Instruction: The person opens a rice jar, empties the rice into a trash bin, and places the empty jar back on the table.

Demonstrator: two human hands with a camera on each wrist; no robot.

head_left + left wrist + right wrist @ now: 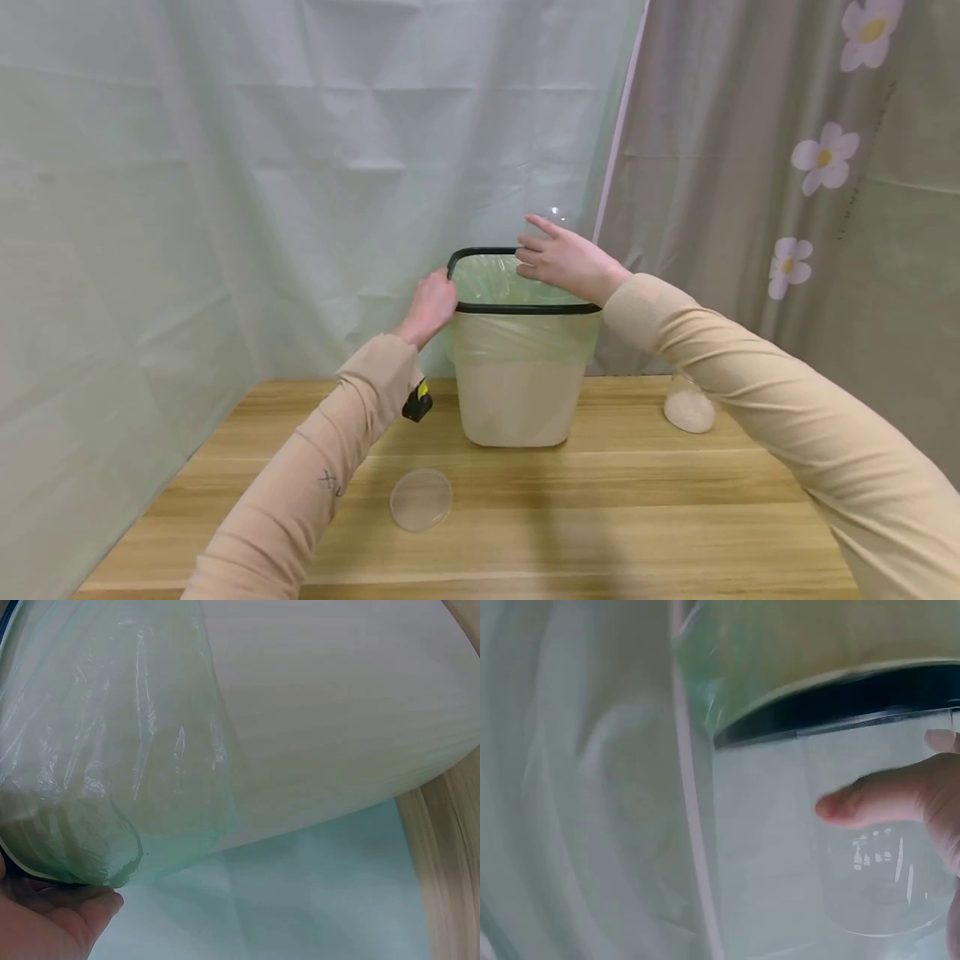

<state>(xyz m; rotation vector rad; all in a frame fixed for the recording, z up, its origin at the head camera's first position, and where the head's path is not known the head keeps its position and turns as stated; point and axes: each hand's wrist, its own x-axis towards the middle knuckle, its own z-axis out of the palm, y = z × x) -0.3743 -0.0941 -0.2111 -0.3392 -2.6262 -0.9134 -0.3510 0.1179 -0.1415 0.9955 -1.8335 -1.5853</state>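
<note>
A pale trash can with a black rim stands upright on the table, lined with a thin green bag folded over its outside. My left hand grips the rim at the left side, and in the left wrist view its fingers show below the bag-covered edge. Above the opening, toward the back right, my right hand holds a clear cup. In the right wrist view the thumb lies across the cup's wall. Most of the cup is hidden behind the hand in the head view.
A clear round lid lies on the wooden table in front of the can. A small black object with yellow sits by my left sleeve. Under my right forearm rests a clear container with pale contents. Curtains hang behind.
</note>
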